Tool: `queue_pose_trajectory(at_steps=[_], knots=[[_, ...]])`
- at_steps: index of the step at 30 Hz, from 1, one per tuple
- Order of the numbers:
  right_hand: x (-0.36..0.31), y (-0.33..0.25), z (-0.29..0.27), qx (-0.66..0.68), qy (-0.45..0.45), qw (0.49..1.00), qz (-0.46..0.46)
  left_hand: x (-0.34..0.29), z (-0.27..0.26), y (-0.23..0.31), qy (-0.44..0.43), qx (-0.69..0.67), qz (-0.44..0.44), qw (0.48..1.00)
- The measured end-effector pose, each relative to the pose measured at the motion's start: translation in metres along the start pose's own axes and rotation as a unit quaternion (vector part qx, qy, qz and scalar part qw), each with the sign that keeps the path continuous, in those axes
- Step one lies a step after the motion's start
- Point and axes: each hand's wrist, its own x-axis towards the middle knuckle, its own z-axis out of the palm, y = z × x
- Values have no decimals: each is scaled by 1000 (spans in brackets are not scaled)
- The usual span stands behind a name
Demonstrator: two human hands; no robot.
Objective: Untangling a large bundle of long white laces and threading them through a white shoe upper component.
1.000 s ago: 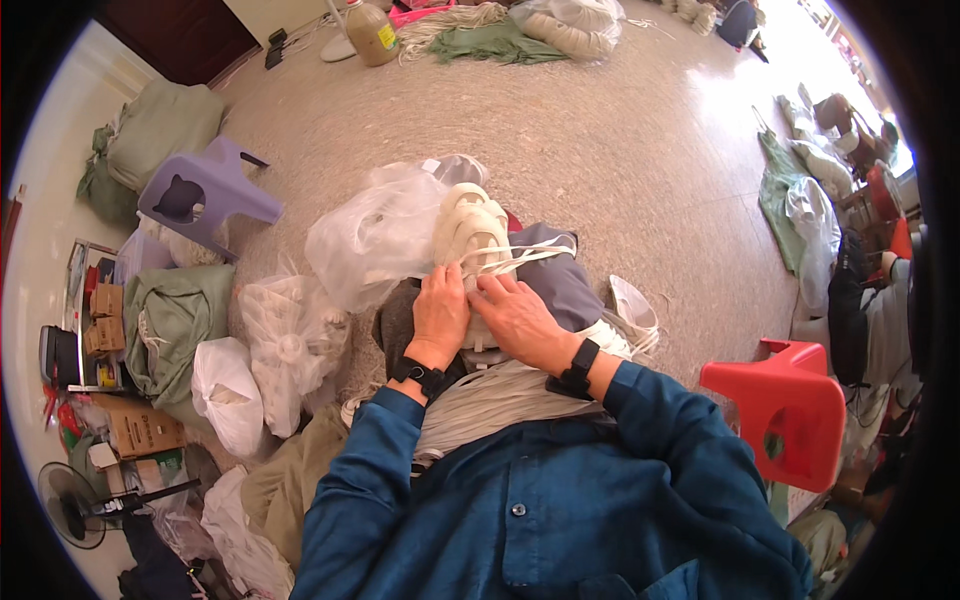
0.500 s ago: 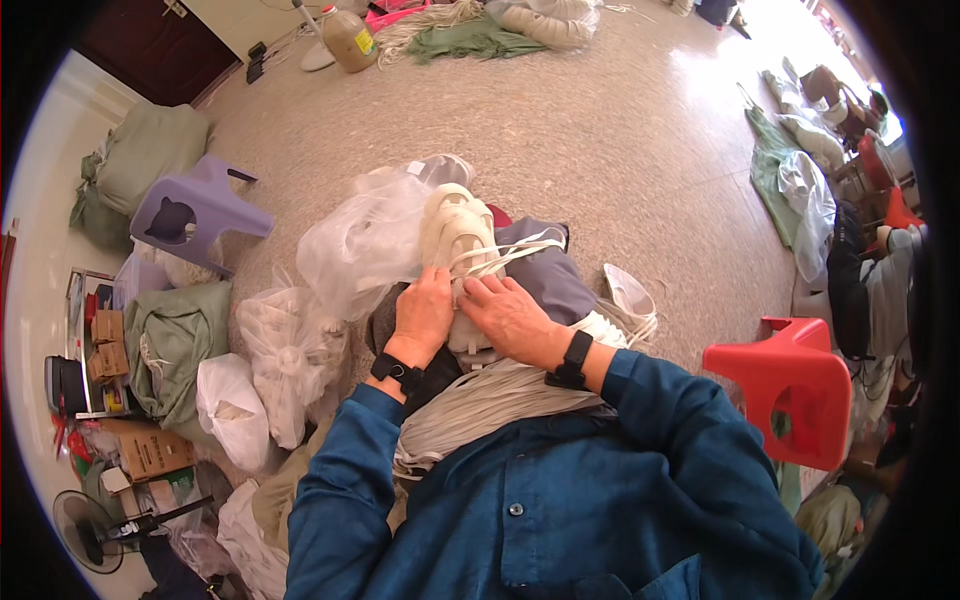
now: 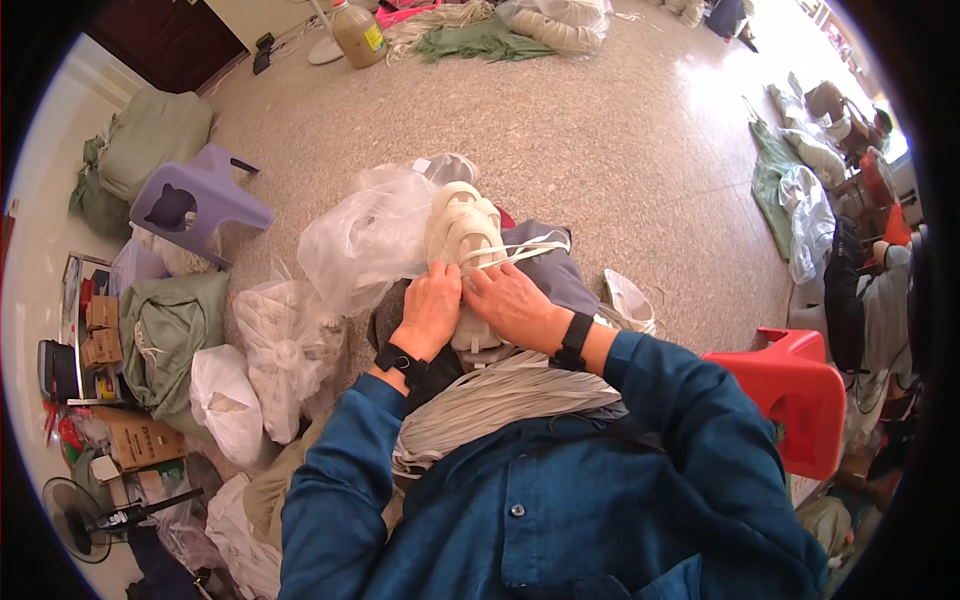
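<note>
Where the 2 bare hands come together, I see a pale shoe (image 3: 473,330) with its rounded heel toward the body, just beyond a thick bundle of flat, off-white laces (image 3: 480,405) fanned across the lap. My left hand (image 3: 433,305) is curled over its left side, and my right hand (image 3: 508,303) lies across from it, knuckles bent, the fingertips almost meeting. Those fingertips cover what lies under them, so I cannot tell whether either grip is closed on a lace or only touching the shoe.

Just past the hands, cream shoe uppers (image 3: 465,222) overlap in smooth, rounded arches, and loose white laces (image 3: 532,247) loop rightward over creased grey cloth (image 3: 548,268). To their left spreads a crumpled, translucent plastic bag (image 3: 365,235); nearer the body sits a knotted clear bag (image 3: 288,350), lumpy with pale contents. A lavender plastic stool (image 3: 222,190) with a cat-head cutout stands at far left, a glossy red plastic stool (image 3: 800,385) at right, both on the speckled floor (image 3: 640,150).
</note>
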Motion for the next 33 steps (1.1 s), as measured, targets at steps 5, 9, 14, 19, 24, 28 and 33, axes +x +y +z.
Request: queue_pose_trajectory(at_steps=[5, 9, 14, 19, 24, 28, 33], knots=[[3, 2, 0, -43, -36, 997, -57, 4, -8, -6, -33, 14, 33, 999], [2, 2, 2, -35, -36, 998, -43, 2, -8, -4, -32, 34, 13, 999], [16, 12, 12, 220, 22, 969, 108, 2, -5, -10, 28, -105, 1, 994], [37, 1, 15, 57, -41, 989, 130, 3, -2, -10, 61, -155, 0, 986], [46, -5, 17, -33, -72, 992, 96, 7, 0, -16, 63, -184, 3, 981], [54, -4, 18, -60, -114, 989, 68, 7, -1, -15, 67, -217, -10, 974], [7, -12, -8, 84, -189, 978, -21, 0, -4, -14, 44, -259, -101, 959]])
